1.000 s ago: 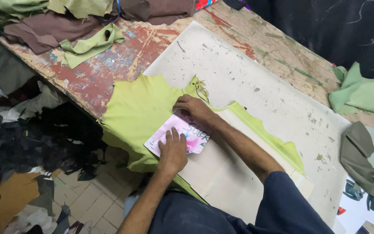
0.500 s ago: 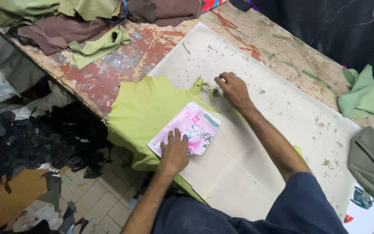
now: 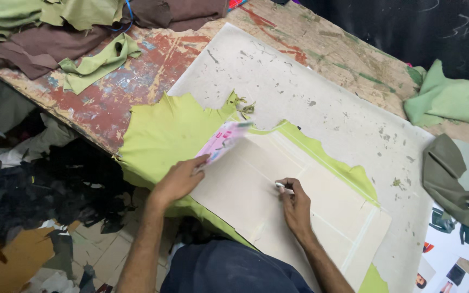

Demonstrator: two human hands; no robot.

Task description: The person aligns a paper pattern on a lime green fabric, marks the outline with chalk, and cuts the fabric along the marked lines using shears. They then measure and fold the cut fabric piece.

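A lime-green hide (image 3: 164, 130) lies over the near edge of a worn white cutting board (image 3: 310, 92). A large cream cardboard pattern (image 3: 283, 201) rests on top of the hide. My left hand (image 3: 177, 182) grips a pink and white card (image 3: 225, 140) by its lower end and holds it tilted up off the pattern's left edge. My right hand (image 3: 295, 202) rests on the middle of the pattern, pinching a small white marker (image 3: 282, 186) whose tip touches the cardboard.
Brown and green leather scraps (image 3: 77, 32) pile at the table's far left. More green pieces (image 3: 446, 100) and an olive piece (image 3: 451, 179) lie at the right, over printed sheets (image 3: 451, 249). Dark offcuts (image 3: 33, 190) cover the floor at left, beyond the table edge.
My left hand has lifted the pink card off the hide and tilted it up. My right hand has come back from the hide's ragged top edge to the pattern's middle, now holding a marker.
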